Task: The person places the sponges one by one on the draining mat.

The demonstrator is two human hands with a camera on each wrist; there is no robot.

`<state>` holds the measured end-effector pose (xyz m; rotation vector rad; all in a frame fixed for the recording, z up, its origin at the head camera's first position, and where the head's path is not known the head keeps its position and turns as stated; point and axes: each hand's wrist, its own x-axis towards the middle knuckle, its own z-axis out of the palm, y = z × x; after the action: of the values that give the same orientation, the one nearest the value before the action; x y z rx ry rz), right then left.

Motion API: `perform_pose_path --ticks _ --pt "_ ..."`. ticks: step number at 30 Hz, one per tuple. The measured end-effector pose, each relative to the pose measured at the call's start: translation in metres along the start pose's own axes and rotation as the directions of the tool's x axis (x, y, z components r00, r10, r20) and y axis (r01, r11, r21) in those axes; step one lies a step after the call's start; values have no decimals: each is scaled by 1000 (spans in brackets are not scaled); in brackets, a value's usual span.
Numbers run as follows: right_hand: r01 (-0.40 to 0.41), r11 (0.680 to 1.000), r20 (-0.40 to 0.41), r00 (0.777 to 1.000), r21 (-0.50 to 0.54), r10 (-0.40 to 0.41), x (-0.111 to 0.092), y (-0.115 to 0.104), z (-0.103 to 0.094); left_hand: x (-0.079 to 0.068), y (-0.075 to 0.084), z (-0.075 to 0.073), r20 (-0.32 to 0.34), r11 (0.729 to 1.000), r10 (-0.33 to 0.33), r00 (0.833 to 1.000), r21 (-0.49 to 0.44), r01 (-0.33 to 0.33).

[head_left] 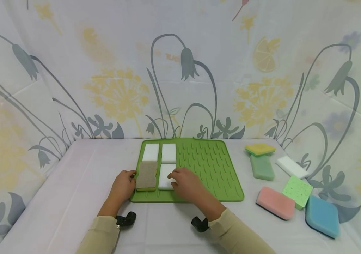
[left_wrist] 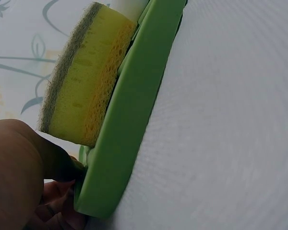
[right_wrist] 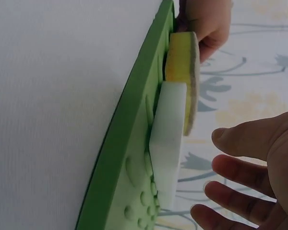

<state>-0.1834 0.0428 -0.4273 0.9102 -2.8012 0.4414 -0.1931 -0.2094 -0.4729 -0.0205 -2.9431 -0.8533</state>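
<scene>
A green ridged silicone drying mat (head_left: 210, 165) lies on the table. My left hand (head_left: 124, 183) pinches its left edge near the front corner, thumb at the rim in the left wrist view. Right beside that hand, a yellow sponge (left_wrist: 81, 79) with a grey-beige scouring side up sits at the mat's front left. White melamine sponges stand in the back row, one at left (head_left: 151, 151) and one to its right (head_left: 169, 153). A third white sponge (right_wrist: 168, 134) lies in front. Over it my right hand (head_left: 187, 185) hovers with fingers apart, holding nothing.
Loose sponges lie right of the mat: a yellow one (head_left: 259, 149) on a pale green one (head_left: 262, 167), a white one (head_left: 291, 167), a bright green one (head_left: 298, 190), a pink one (head_left: 275, 203) and a blue one (head_left: 322, 216). A flowered curtain (head_left: 180, 88) hangs behind the table.
</scene>
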Motion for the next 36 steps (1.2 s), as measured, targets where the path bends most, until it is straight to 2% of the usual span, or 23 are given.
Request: perform_pose_path --ticks 15,22,28,36 --pt "-70 997 -89 993 34 73 -7 37 -17 -1 2 -1 -3 1000 -12 1000 -7 12" --pt "-146 988 -89 986 -51 141 -10 59 -25 0 1 0 -2 1000 -15 1000 -13 15" --pt "-158 982 -97 984 -99 149 -12 78 -35 -1 3 -2 -4 1000 -24 1000 -12 24" --pt "-210 961 -48 978 -179 205 -12 102 -44 -3 2 -2 5 1000 -27 1000 -14 27"
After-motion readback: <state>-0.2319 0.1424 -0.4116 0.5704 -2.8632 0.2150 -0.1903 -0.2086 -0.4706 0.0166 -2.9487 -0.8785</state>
